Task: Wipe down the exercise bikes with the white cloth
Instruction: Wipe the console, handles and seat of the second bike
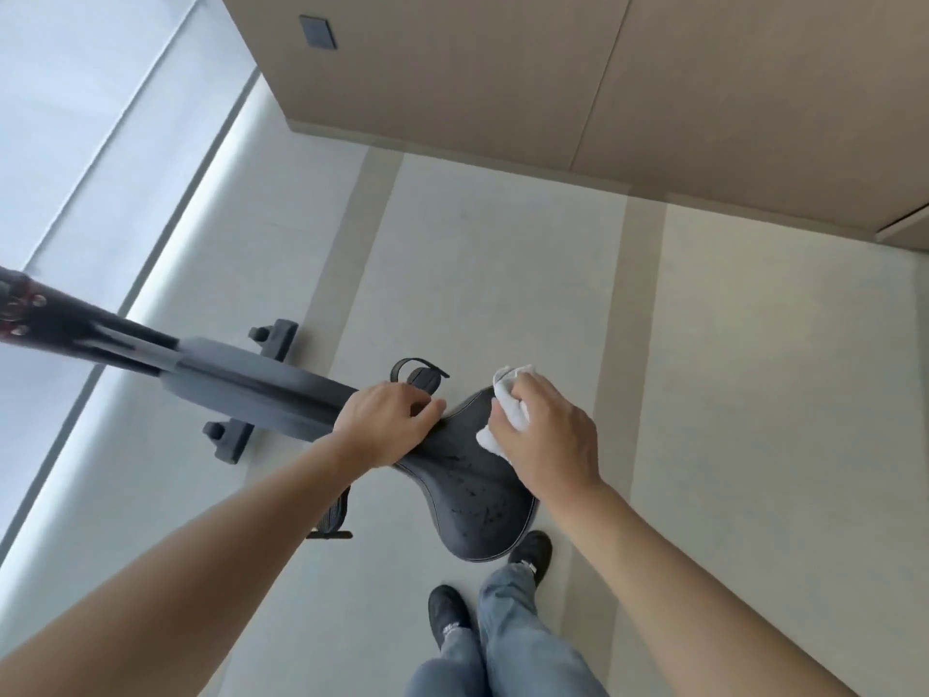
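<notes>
A dark grey exercise bike stretches from the upper left toward the centre, seen from above. Its black saddle lies in the middle, with wet streaks on its wide rear part. My left hand grips the narrow nose of the saddle. My right hand holds a crumpled white cloth and presses it on the right side of the saddle. Part of the cloth is hidden under my fingers.
A pedal with a strap shows behind the saddle, another pedal below left. The bike's base feet stand on a pale floor. My shoes are just below the saddle. A beige wall is ahead, a bright window on the left.
</notes>
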